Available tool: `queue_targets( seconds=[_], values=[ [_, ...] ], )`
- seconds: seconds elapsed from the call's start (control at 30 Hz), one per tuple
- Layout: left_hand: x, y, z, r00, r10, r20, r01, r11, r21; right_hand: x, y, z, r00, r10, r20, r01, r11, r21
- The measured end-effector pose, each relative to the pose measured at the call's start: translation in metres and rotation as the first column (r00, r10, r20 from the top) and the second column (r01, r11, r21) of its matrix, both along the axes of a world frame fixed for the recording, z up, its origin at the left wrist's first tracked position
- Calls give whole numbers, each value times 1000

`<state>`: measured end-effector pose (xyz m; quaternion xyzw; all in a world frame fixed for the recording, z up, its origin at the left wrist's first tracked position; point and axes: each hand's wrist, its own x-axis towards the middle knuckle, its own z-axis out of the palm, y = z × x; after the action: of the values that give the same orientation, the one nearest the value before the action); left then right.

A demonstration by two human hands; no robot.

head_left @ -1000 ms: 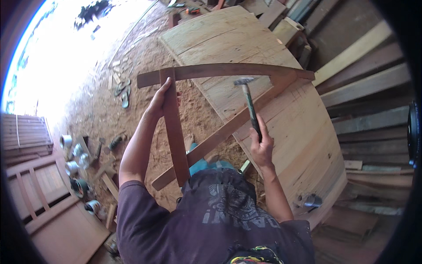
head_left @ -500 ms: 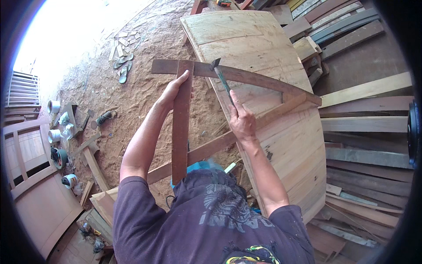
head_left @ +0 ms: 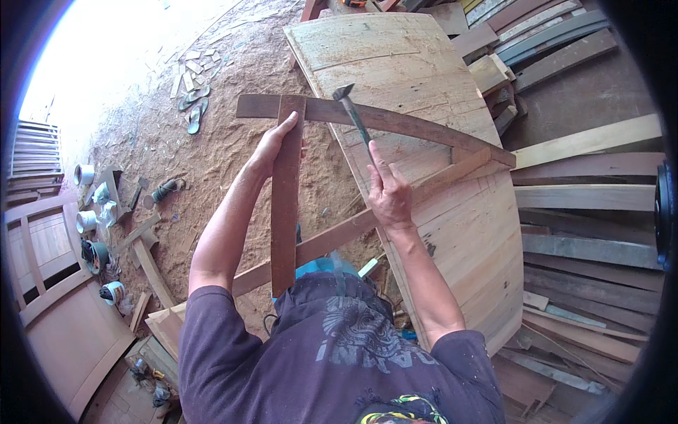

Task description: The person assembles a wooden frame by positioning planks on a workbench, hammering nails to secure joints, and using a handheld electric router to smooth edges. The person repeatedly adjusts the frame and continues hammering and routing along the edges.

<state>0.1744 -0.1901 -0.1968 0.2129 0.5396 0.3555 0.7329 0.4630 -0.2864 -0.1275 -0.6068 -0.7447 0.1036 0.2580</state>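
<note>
A hammer (head_left: 359, 121) with a dark metal head and greenish handle is in my right hand (head_left: 390, 192), index finger stretched along the handle. Its head hovers over or beside the long dark wooden rail (head_left: 402, 126) that runs across the far side. My left hand (head_left: 272, 145) is wrapped round the upper part of a shorter dark board (head_left: 286, 212), thumb on its face. This board crosses the rail at its far end and a second long rail (head_left: 332, 242) near my body. At the right the two long rails meet in a narrow corner.
A broad pale wooden panel (head_left: 466, 261) lies under the frame's right part. Stacked planks (head_left: 586, 198) fill the right side. Sawdust covers the ground (head_left: 212, 162), with sandals (head_left: 194, 113), buckets (head_left: 86, 221) and a power tool (head_left: 168, 189) on the left. A panelled door (head_left: 78, 318) stands lower left.
The hammer head has lifted slightly, away from the rail and to the left. The frame and my left hand have shifted a little to the left in view.
</note>
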Motion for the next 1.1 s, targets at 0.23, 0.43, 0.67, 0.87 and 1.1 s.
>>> queue_targets(
  seconds=[0.23,0.43,0.67,0.87,1.1],
  values=[
    [-9,1,-13,999,22,39,-22,1000,-8,22,-18,-15,957,-168,-238,135,980,-147],
    [-1,6,4,999,-19,-34,21,999,44,90,-51,-23,826,-411,-385,448,894,5],
    [4,3,28,995,35,-91,-31,998,46,154,-51,-27,649,-677,-346,689,717,-109],
    [5,2,23,999,17,-32,-15,999,40,191,-34,-36,683,-663,-305,693,721,-16],
    [3,3,24,998,12,-55,-10,999,49,199,-18,-36,693,-675,-254,667,734,-130]
  ],
)
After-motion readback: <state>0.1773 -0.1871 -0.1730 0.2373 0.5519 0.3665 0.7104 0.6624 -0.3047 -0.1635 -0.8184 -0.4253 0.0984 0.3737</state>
